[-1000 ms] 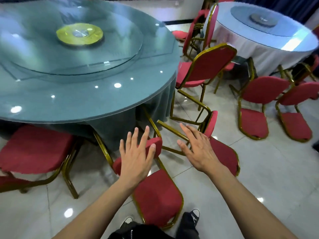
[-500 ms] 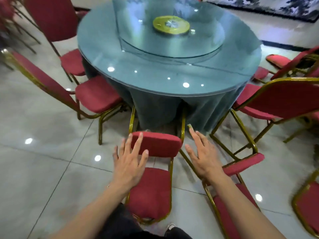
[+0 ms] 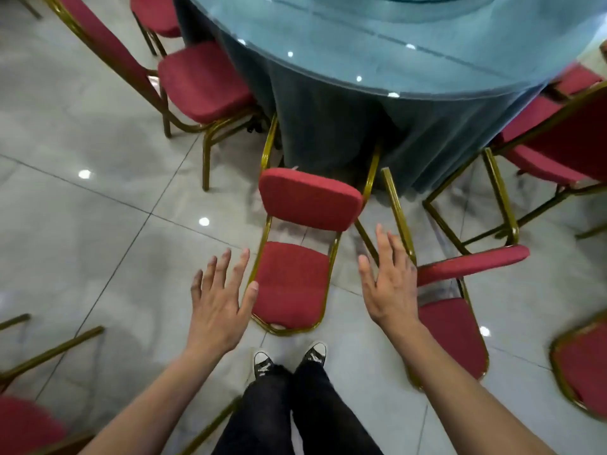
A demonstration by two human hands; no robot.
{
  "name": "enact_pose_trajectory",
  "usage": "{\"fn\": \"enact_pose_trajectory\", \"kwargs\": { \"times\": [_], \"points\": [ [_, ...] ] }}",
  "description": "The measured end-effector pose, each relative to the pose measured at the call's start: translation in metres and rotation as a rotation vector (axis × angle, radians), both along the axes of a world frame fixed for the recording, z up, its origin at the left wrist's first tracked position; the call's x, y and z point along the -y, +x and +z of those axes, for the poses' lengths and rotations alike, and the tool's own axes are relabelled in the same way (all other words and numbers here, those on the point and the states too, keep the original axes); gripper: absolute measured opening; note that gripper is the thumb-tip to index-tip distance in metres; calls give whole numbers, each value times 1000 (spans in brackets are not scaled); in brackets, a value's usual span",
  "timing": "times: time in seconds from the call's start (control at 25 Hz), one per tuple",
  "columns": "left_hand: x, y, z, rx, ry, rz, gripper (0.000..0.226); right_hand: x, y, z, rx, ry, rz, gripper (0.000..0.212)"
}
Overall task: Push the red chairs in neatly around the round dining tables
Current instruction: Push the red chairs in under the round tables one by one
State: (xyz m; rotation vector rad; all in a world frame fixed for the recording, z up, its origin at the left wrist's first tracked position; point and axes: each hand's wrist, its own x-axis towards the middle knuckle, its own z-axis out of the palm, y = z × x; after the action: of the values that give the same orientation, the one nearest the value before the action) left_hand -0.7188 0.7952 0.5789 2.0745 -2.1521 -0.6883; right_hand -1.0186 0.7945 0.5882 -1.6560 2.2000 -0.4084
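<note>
Two hands spread flat, apart, holding nothing. We note the round table (image 3: pixel 394 44) beyond them, a red chair (image 3: pixel 295 251) lying between left hand (image 3: pixel 218 300) and right hand (image 3: pixel 389 290), second chair (image 3: pixel 453 320) just right.

Left hand (image 3: pixel 218 302) and right hand (image 3: pixel 389 284) outstretched, fingers spread; seemingly touching nothing.

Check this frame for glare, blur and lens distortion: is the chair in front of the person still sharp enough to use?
Head view: ceiling lights glare as small white spots on the glossy floor tiles and the glass tabletop. Head view: the wide lens bends the chair frames toward the edges, and the chair at the right edge is smeared. Head view: the centre chair, left hand and right hand are reasonably sharp.
</note>
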Motion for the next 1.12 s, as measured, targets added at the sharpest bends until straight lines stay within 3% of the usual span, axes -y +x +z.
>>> {"fn": "enact_pose_trajectory", "kwargs": {
  "times": [0.28, 0.44, 1.12],
  "points": [
    [-12, 17, -106, 12, 57, 5, 65, -32, 41, -91, 0, 115, 3, 65],
    [-12, 20, -196, 15, 64, -14, 65, -33, 52, -175, -22, 175, -30, 65],
    [9, 35, -641, 137, 138, -129, 69, -18, 52, -641, -27, 346, 2, 69]
  ]
}}
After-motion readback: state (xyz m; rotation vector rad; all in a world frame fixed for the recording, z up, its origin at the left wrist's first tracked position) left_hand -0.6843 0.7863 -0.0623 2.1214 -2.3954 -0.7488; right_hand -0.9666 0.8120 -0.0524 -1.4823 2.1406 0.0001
